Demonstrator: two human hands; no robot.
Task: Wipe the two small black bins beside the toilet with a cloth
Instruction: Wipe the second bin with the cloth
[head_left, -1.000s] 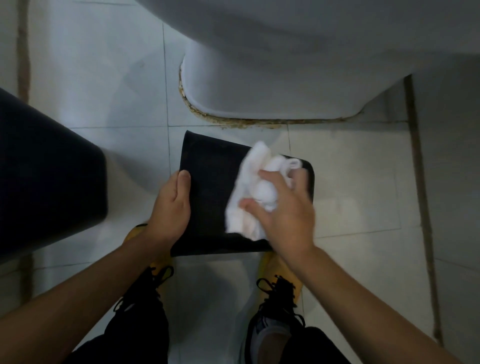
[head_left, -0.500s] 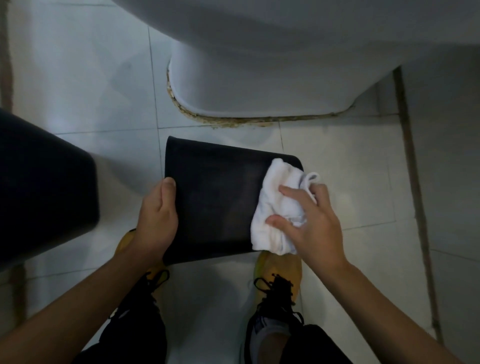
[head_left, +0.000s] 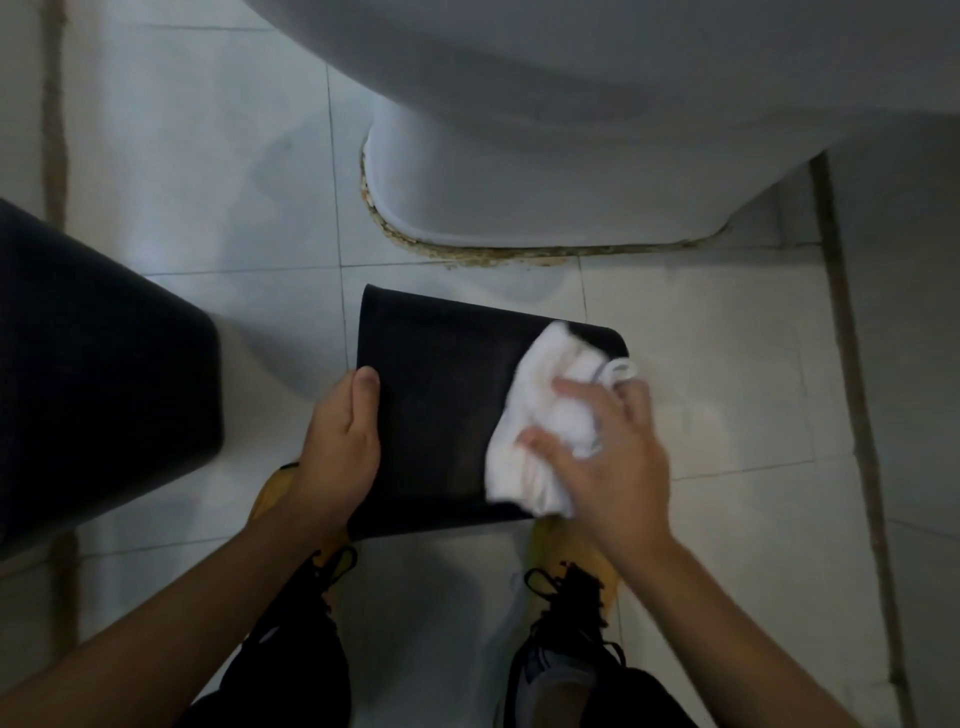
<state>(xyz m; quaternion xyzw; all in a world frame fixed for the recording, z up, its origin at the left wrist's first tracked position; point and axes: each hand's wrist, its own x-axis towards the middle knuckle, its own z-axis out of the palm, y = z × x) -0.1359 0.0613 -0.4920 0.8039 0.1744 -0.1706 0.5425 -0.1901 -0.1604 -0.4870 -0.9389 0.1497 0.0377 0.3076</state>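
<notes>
**Cloth pressed on the small bin's dark face, other hand steadying its edge**

The right hand (head_left: 602, 457) has its fingers curled into a bunched white cloth (head_left: 545, 431), soft and creased like terry, with a small looped hem at its 1 o'clock corner. The cloth lies on the right part of the small black bin (head_left: 441, 405), touching its flat face from the rounded 1 o'clock corner down towards the near edge; the hand is slightly blurred. The left hand (head_left: 340, 457) grips the bin's left edge, thumb laid on top along the face and the fingers wrapped under, out of sight. The bin's face is matt, smooth and roughly rectangular with rounded corners, faintly smeared; no label or writing can be read on it.

At 9 o'clock from it, apart, stands the second black bin (head_left: 98, 395), larger in the view, with the same dull finish and a rounded corner. At 12 o'clock the white toilet (head_left: 545, 171) rises on a curved glossy base ringed by a crumbly brown seam. The floor (head_left: 182, 156) is pale glossy tile with thin grout lines. At 6 o'clock, two shoes (head_left: 571, 577) with yellow toes and black laces sit under the bin's near edge.
</notes>
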